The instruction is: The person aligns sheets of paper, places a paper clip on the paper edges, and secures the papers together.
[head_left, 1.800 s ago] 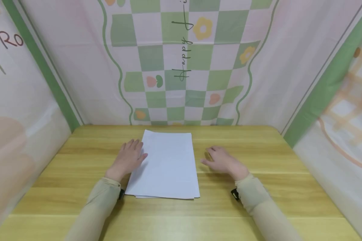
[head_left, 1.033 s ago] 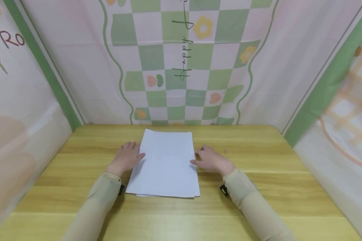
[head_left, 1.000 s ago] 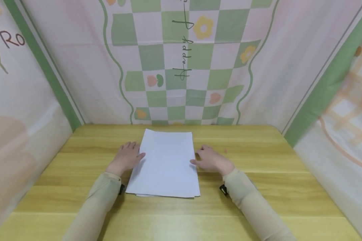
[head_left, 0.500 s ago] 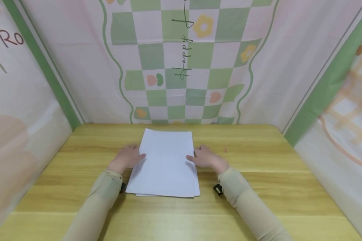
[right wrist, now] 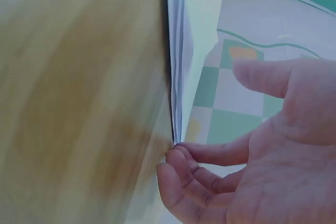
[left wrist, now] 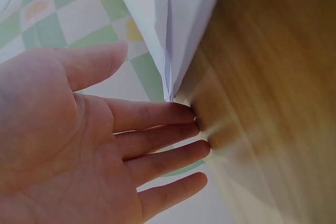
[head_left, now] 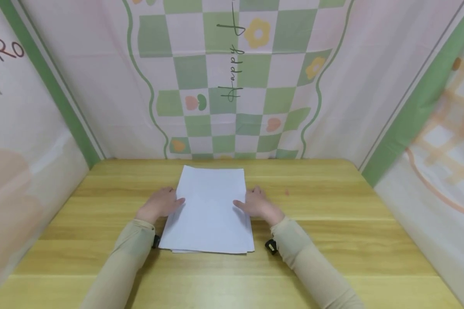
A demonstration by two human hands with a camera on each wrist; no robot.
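Paper sheets, lower ones mostly hidden, lie ungripped between straight left fingers and half-bent right fingers.

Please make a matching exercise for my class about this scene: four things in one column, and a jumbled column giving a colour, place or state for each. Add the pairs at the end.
Column one
1. Paper stack
2. Left hand
3. Right hand
4. Table

Column two
A. Yellowish-brown with a wood grain
B. At the stack's right edge, several fingers bent
C. White, not quite squared at its near edge
D. At the stack's left edge, fingers nearly straight

Right pairs: 1-C, 2-D, 3-B, 4-A
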